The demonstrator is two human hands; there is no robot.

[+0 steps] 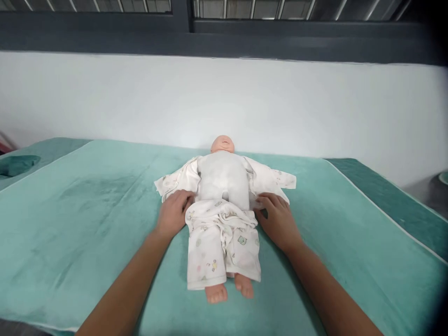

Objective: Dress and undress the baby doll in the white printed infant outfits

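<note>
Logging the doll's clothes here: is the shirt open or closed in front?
Open: the shirt spreads to both sides, baring the white torso.

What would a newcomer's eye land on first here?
Probably the bald, pink-headed baby doll on its back mid-bed, its white cloth torso bare between the spread sides of an open, white printed top. Next, the bunched white printed trousers below, flanked by two bare hands, then the broad teal plush cover underneath.
</note>
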